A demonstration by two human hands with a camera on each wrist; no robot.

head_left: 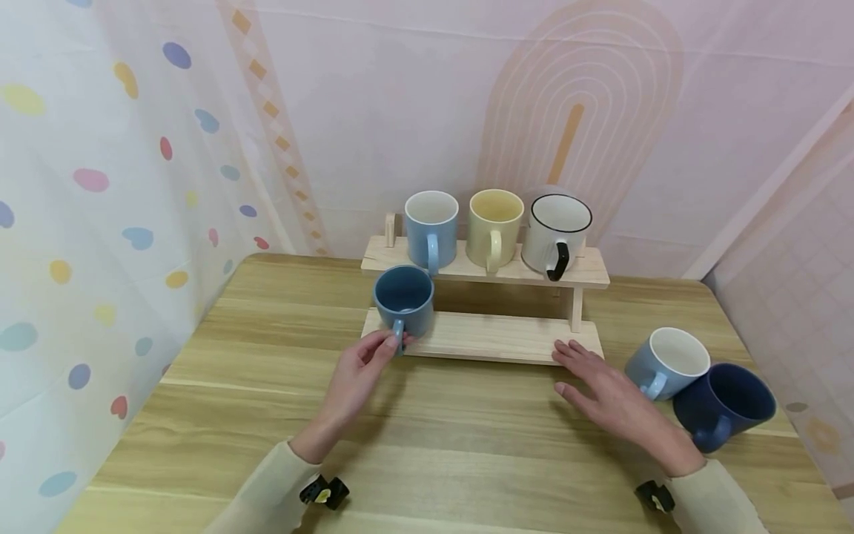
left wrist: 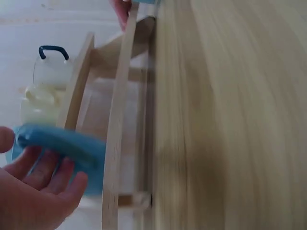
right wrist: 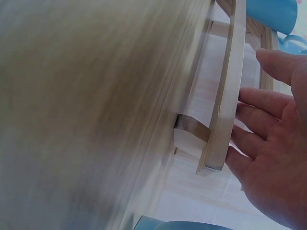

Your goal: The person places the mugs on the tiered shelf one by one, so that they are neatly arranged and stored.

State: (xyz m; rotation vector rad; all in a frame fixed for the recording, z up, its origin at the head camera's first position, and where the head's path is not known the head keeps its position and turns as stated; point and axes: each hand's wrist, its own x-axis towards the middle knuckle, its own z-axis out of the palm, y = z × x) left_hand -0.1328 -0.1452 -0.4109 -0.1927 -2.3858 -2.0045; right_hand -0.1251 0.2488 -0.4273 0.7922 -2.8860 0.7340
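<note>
At the left end of the rack's lower shelf (head_left: 494,337) stands a teal-blue mug (head_left: 415,315), its handle turned toward me. My left hand (head_left: 356,378) pinches that handle between thumb and fingers; the left wrist view also shows the mug (left wrist: 81,158) with the hand (left wrist: 38,191) at it. Over at the shelf's right end, my right hand (head_left: 614,397) lies with fingers spread and fingertips on the shelf's front edge. In the right wrist view these fingers (right wrist: 254,139) are extended along the wooden board (right wrist: 223,105), gripping nothing.
On the upper shelf (head_left: 514,276) stand a light blue mug (head_left: 430,230), a yellow mug (head_left: 492,230) and a white mug (head_left: 554,236) with a black rim and handle. Right of the rack, a light blue mug (head_left: 660,363) and a navy mug (head_left: 714,408) stand close together on the table.
</note>
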